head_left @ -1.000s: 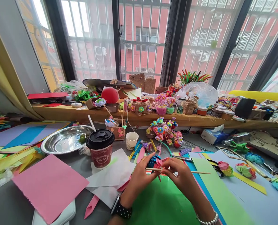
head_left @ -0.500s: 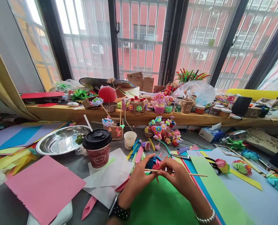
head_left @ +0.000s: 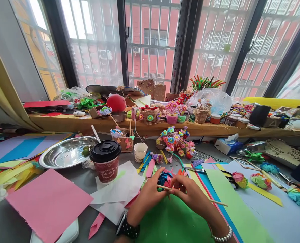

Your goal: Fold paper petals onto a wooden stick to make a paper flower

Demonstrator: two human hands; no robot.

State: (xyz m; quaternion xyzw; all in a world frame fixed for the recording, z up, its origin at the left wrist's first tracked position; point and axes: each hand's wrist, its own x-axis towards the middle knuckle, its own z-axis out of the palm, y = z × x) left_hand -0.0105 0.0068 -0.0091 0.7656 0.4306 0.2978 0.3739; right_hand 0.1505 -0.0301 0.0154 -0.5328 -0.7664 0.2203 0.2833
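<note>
My left hand (head_left: 147, 197) and my right hand (head_left: 190, 194) meet low in the middle of the view, over a green sheet (head_left: 172, 222). Both pinch a thin wooden stick (head_left: 217, 202) that runs from my left fingertips down to the right past my right hand. A small folded pink paper piece (head_left: 168, 182) sits between the fingertips on the stick. A blue and red paper flower (head_left: 163, 177) lies just beyond my fingers. My left wrist carries a black watch (head_left: 127, 228), my right a pearl bracelet (head_left: 222, 236).
A lidded paper coffee cup (head_left: 105, 162) stands left of my hands by a steel dish (head_left: 63, 153). A pink sheet (head_left: 47, 202) and white papers (head_left: 119, 189) lie at the left. Paper flowers (head_left: 176, 140), coloured sheets (head_left: 236, 202) and a cluttered windowsill (head_left: 150, 126) fill the far side.
The stick has tilted: its right end has dropped toward me. Both hands have drawn a little closer together and lower. The camera has barely shifted.
</note>
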